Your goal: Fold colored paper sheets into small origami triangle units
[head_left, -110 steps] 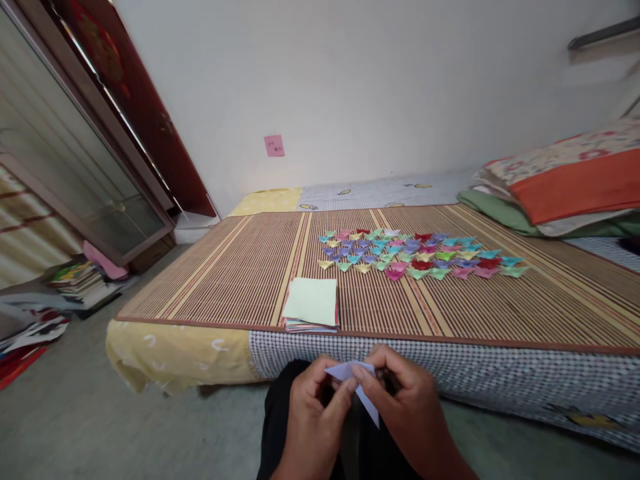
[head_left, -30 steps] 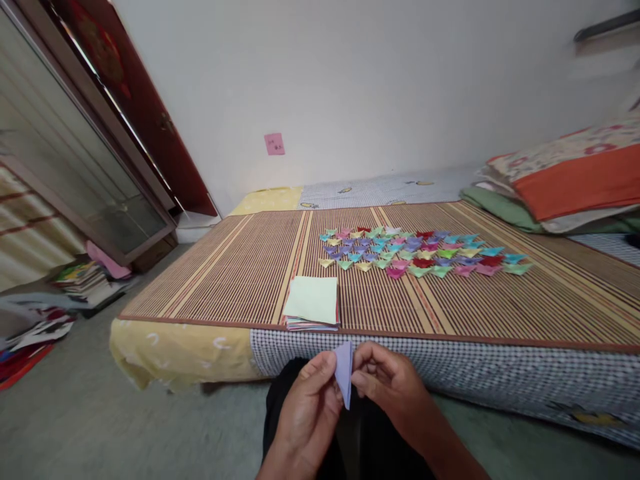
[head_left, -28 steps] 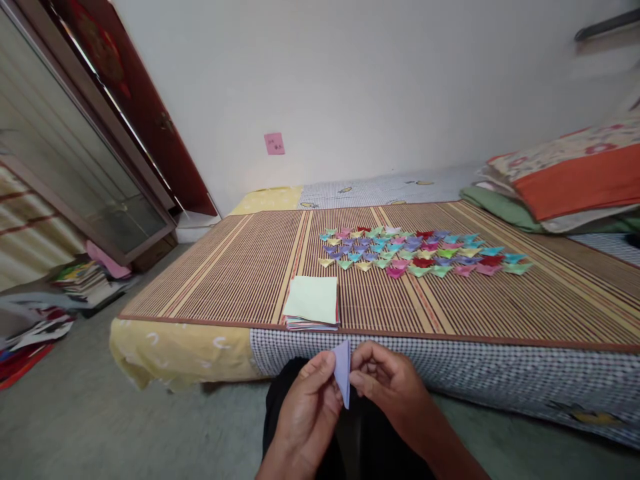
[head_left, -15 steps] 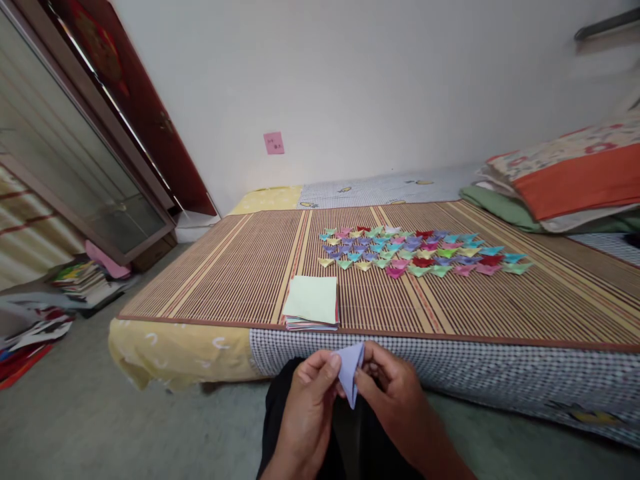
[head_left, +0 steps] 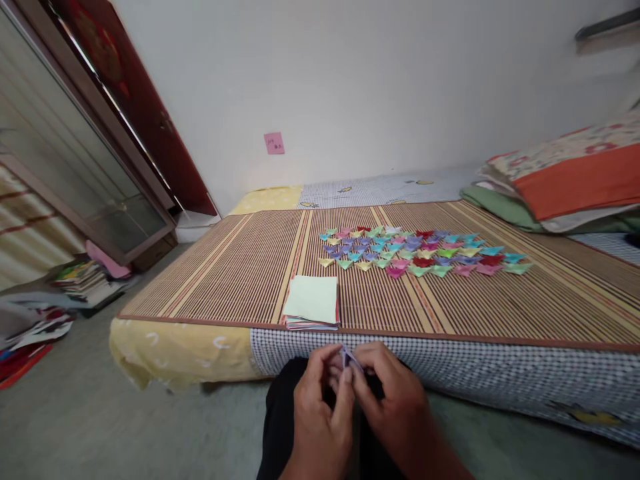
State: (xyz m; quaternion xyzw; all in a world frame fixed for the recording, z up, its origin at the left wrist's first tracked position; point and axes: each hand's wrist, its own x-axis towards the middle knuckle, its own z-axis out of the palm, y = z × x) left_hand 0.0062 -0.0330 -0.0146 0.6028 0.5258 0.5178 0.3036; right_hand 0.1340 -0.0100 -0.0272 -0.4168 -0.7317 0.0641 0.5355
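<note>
A folded lavender paper (head_left: 353, 359) is pinched between my two hands, low in the middle of the view above my knees. My left hand (head_left: 325, 403) is closed on its left side, with the thumb against the paper. On the other side, my right hand (head_left: 387, 387) grips the right edge between thumb and fingers. Most of the paper is hidden by the fingers. Just beyond my hands, a stack of square paper sheets (head_left: 313, 298), pale green on top, lies near the mat's front edge.
Several rows of small folded paper pieces (head_left: 400, 250) in many colours lie on the striped mat (head_left: 230, 267). Folded bedding (head_left: 575, 177) is piled at the right. A pink note (head_left: 274, 143) hangs on the wall. Books (head_left: 83, 280) lie at the left.
The lavender paper has turned from showing a flat triangular face to showing a narrow, opened edge. Both hands have closed in around it, the left thumb moving to the right.
</note>
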